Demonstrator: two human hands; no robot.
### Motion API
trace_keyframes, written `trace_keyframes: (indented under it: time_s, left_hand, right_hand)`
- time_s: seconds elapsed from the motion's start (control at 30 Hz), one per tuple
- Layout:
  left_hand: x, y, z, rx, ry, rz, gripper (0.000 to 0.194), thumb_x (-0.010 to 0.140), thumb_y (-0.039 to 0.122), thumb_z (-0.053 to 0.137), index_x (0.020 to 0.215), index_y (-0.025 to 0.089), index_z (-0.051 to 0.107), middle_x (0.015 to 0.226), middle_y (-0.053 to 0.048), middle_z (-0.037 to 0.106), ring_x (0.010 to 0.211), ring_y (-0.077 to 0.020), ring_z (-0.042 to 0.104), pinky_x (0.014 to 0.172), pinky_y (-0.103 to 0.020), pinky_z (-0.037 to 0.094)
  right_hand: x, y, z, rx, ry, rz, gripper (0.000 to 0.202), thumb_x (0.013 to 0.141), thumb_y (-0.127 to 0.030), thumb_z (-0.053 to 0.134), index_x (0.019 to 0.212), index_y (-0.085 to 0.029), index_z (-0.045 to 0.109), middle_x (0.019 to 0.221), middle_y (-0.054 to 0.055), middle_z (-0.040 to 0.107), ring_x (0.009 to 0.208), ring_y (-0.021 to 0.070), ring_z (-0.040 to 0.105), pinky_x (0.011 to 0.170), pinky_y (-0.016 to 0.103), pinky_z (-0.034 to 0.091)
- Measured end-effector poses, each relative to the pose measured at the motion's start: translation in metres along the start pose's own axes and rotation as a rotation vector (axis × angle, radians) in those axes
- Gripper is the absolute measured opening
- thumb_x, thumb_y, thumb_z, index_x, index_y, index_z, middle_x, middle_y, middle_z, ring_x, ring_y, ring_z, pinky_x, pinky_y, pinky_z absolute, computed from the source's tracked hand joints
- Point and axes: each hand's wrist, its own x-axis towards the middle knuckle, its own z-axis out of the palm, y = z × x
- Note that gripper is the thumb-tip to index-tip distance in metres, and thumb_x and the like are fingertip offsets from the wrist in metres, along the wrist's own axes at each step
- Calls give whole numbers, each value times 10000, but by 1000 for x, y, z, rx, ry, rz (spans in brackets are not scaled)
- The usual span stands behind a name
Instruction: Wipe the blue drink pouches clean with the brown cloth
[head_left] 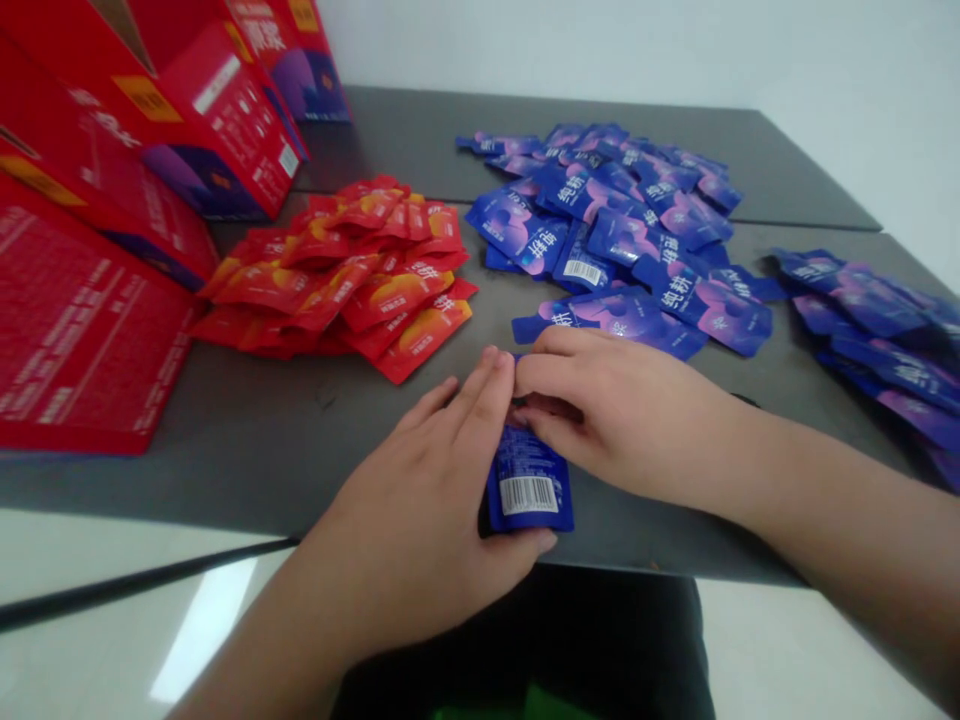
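Near the front edge of the grey table, a blue pouch (529, 480) lies with its barcode side up and its narrow end pointing away from me. My left hand (427, 500) is curved along its left side, fingers stretched toward the far end and thumb at the near edge, gripping it lengthwise. Fingers of my right hand (622, 405) are bent and pinched together over the far end, which they mostly hide. Just beyond my right hand is a heap of blue and purple pouches (622, 215). Red and orange pouches (352, 275) are piled beyond my left hand.
Large red boxes (82, 330) stand along the left of the table (247, 430), some with openings showing. Another stack of blue pouches (885, 330) lies at the right, partly out of frame. A white wall (562, 50) rises behind the table.
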Motion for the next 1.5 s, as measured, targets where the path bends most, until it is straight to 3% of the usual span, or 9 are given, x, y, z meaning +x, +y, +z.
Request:
trace_keyframes:
  time_s: [0.2,0.37,0.43,0.63,0.8,1.07,1.27,1.37,1.5]
  left_hand:
    - [0,1,0,-8,12,1,1162,883,475,764,1721,88,58,1762,-226,339,1624,-333,376,1323,-513,356]
    - [1,0,-1,-30,10,19,1132,866,442,767,1710,100,94,1765,-238,325,1632,-339,359,1314,-527,369]
    - [1,-1,-1,-23,5,29,1113,872,426,755,1707,98,96,1773,-238,304,1640,-337,342,1316,-528,363]
    - [1,-1,1,6,9,13,1126,904,463,724,1724,102,41,1761,-227,339,1609,-357,401,1292,-550,392]
    - [-1,1,5,104,17,1,1136,898,574,725,1710,24,153,1740,-253,364,1586,-362,439,1287,-526,407]
    - [-12,14,11,168,5,149,517,1110,303,448,1623,258,491,1720,12,464,1627,-202,371,1355,-465,256]
    - [-26,32,28,223,56,137,665,1078,555,556,1616,167,501,1720,-76,464,1596,-311,411,1308,-530,307]
    - [-27,36,36,305,125,130,585,1055,326,637,1589,120,516,1650,-103,560,1513,-320,494,1191,-509,437]
    - [-34,34,38,335,184,186,510,1014,177,675,1514,142,581,1330,-89,754,1111,-316,673,871,-492,547]
  right_hand:
    - [-10,1,-11,177,131,-42,177,1018,-238,653,1183,-204,708,1111,89,739,1047,249,680,926,387,531]
    - [-16,-10,-17,500,-240,-180,223,947,-87,717,1132,-211,730,1117,26,755,1037,156,700,927,274,542]
    - [-15,-13,-14,482,-282,-183,183,959,-83,707,1088,-209,736,1076,23,751,1048,164,686,957,296,525]
    - [-9,-10,-7,213,-144,-102,95,1032,-197,638,1040,-196,732,1050,68,694,996,218,641,895,368,486]
    - [-5,3,-2,-19,4,18,142,1062,-256,582,1020,-190,700,997,76,661,958,241,646,821,362,477]
    - [0,21,2,-100,168,188,187,1036,-272,608,1150,-186,728,1126,96,762,1065,282,709,885,386,508]
    - [-2,20,1,-52,216,206,218,1010,-272,649,1187,-190,744,1190,89,786,1083,280,727,925,400,533]
    - [-3,20,1,-23,265,223,215,986,-271,673,1168,-194,758,1207,90,792,1079,283,734,928,412,547]
    - [-4,19,0,8,300,249,205,981,-297,688,1149,-214,770,1203,80,792,1055,284,742,901,416,557]
